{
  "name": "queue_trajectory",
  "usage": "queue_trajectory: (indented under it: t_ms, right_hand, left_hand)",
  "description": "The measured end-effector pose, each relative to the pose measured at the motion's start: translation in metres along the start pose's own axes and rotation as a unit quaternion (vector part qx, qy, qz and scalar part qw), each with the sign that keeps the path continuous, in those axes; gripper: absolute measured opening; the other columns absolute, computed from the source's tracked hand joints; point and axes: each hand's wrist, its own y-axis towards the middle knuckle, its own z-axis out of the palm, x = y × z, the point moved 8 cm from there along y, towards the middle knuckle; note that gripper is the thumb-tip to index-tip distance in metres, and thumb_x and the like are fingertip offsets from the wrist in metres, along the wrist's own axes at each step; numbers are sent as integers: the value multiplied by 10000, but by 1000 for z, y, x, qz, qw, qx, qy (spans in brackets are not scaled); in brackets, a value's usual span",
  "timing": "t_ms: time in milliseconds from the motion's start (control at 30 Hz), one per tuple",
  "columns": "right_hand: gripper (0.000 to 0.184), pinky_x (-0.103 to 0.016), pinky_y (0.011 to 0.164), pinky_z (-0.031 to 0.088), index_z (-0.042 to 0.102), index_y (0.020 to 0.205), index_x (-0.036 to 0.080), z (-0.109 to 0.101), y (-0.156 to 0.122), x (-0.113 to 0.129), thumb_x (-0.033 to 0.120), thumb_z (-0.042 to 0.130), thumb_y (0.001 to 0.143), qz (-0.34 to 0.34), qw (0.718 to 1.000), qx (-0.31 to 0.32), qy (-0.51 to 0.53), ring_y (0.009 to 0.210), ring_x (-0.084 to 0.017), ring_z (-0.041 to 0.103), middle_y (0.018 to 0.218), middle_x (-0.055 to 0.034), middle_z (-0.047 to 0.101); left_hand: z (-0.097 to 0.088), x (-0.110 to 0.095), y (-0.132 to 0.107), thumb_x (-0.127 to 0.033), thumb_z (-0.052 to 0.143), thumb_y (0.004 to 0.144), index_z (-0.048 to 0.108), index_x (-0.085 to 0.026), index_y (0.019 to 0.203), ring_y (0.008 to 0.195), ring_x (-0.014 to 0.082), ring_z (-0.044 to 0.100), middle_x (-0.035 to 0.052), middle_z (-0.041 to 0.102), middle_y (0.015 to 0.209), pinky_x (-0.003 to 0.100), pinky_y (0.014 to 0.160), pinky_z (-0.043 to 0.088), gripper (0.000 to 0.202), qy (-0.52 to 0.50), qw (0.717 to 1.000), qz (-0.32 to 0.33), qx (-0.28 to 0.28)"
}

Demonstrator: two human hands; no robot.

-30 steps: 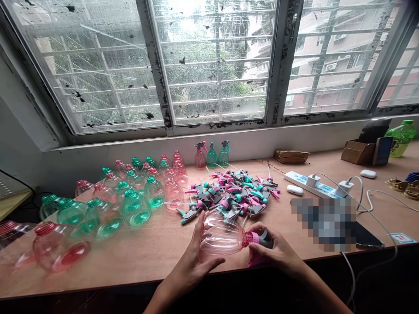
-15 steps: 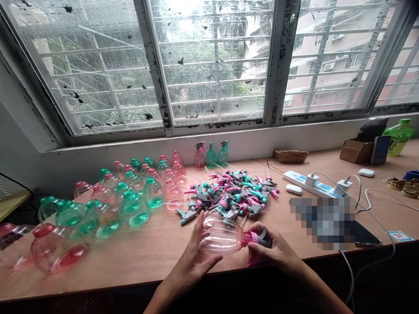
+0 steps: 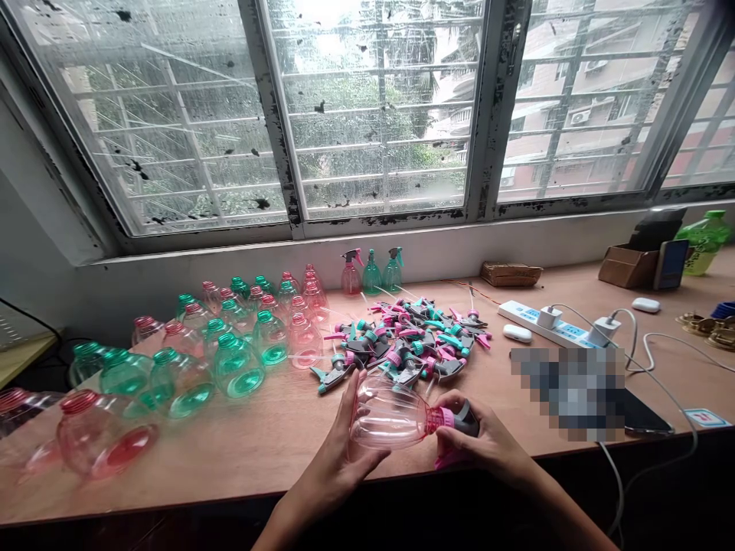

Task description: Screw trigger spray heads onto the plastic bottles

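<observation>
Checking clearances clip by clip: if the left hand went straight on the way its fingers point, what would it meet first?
Probably the pile of spray tops, which lies just beyond the left hand in the picture. Depth is unclear, so the hand, holding the pink bottle, might pass above it.

Left forearm and right forearm were both bare, slanting in toward each other. Left hand was kinda cupped in a wide grip, left thumb poking across. Right hand was curled way tighter, right thumb pointing back the other way.
</observation>
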Motion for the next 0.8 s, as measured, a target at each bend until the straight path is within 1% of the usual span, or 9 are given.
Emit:
queue_trajectory:
  t_ms: [100, 267, 433, 467, 533, 633, 800]
  right_hand:
    - [284, -321, 643, 572, 613, 970, 213, 1, 0, 0, 418, 765, 845, 2, 1000, 5, 5, 636, -213, 705, 693, 14, 740]
    - [289, -307, 641, 566, 615, 974, 212, 0, 0, 0, 417, 772, 844, 2, 1000, 0, 11, 639, -206, 702, 696, 18, 741]
    - [279, -309, 639, 567, 612, 974, 210, -1, 0, -1, 404, 770, 850, -1, 1000, 3, 4, 638, -207, 708, 691, 19, 740]
    - [277, -308, 640, 567, 611, 977, 209, -1, 0, -1, 399, 770, 851, -1, 1000, 3, 6, 638, -206, 708, 692, 19, 741]
    - [275, -305, 642, 566, 610, 982, 208, -1, 0, -1, 394, 767, 856, -1, 1000, 2, 9, 640, -202, 707, 695, 19, 742]
    - [284, -300, 637, 561, 609, 982, 205, -1, 0, -2, 399, 771, 852, 1, 1000, 1, 14, 638, -200, 704, 696, 18, 744]
    - [296, -305, 638, 570, 608, 978, 206, 0, 0, -3, 411, 774, 844, 8, 1000, 3, 20, 629, -205, 706, 688, 16, 745]
  left_hand:
    - [1, -2, 0, -388, 730, 900, -56, -466, 1569, 1541, 330, 206, 13, 22, 1717, 529, 1245, 240, 1035, 5, 1000, -6, 6]
    - [1, -4, 1, -390, 707, 916, -57, -435, 1579, 1546, 336, 183, 24, 22, 1718, 529, 1249, 232, 1012, 1, 1000, -11, 6]
    - [-1, -2, 1, -412, 605, 978, 25, -500, 1564, 1535, 322, 220, -30, 15, 1715, 517, 1246, 243, 829, 2, 1000, 9, -5]
    - [-1, -2, 0, -411, 600, 981, 21, -508, 1561, 1533, 317, 229, -33, 22, 1714, 516, 1246, 243, 825, 0, 1000, 10, -5]
    - [0, -2, 0, -392, 643, 961, -16, -514, 1556, 1530, 312, 241, -28, 24, 1714, 515, 1247, 247, 896, -4, 1000, 7, 0]
    - [1, -4, 0, -368, 701, 927, -50, -495, 1560, 1536, 316, 220, -11, 11, 1716, 509, 1253, 238, 990, -9, 1000, -2, 6]
    - [2, -3, 2, -374, 698, 927, -33, -448, 1577, 1522, 330, 250, 21, 6, 1714, 523, 1245, 257, 981, -20, 1000, -2, 8]
